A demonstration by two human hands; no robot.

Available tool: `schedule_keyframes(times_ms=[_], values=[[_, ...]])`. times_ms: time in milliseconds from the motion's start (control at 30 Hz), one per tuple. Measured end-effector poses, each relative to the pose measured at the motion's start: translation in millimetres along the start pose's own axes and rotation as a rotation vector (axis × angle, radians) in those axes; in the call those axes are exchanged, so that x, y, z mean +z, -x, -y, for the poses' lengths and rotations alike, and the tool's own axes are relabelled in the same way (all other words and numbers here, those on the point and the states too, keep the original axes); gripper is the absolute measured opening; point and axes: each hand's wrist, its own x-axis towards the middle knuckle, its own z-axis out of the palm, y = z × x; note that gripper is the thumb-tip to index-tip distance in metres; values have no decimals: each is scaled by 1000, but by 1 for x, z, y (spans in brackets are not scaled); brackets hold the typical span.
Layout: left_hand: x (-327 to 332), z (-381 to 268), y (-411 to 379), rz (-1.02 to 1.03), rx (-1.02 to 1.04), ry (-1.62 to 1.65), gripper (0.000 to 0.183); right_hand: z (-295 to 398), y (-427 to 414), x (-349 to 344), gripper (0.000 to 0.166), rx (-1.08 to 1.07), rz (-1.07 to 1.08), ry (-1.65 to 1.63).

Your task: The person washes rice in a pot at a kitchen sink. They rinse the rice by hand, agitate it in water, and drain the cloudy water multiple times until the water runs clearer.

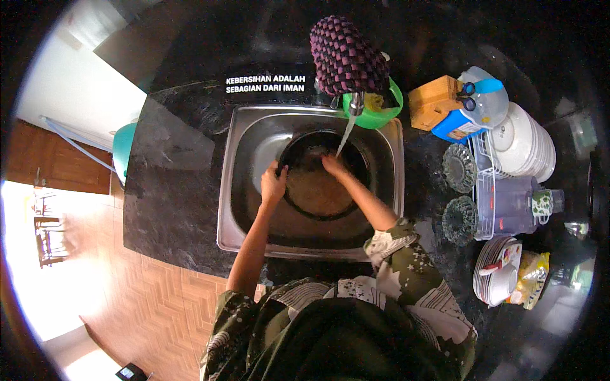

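Observation:
A dark round pan (320, 195) sits in the stainless steel sink (227, 190) in front of me. My left hand (273, 183) grips its rim on the left side, with the thumb on the inner edge. Inside the pan, near its upper right, is my right hand (333, 165), slightly blurred; whether it holds anything is hidden. Water (346, 134) runs from the metal faucet (356, 103) and comes down beside the right hand. A pink and black woven cover (345, 57) hangs over the upper part of the faucet.
Behind the sink's right corner is a green bowl (376, 119) with a sponge-like yellowish thing. To the right stand a wooden holder (431, 102), glass bowls (459, 168), and a white dish rack (485, 205) with stacked white bowls (517, 138). More stacked plates (487, 274) lie nearer me.

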Motion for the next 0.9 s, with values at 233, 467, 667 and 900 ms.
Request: schedule_keyframes(times_ms=[233,467,667,900], values=[[6,2,-2,-8,52,-5,21,11,-33,101,39,-145,-61,-488],[3,5,-1,-21,37,1,21,32,33,44,41,-815,325,-48],[1,1,-2,9,35,-33,22,40,65,-64,39,-739,856,287],[3,-3,2,-63,48,31,25,11,37,-67,22,-423,377,235]])
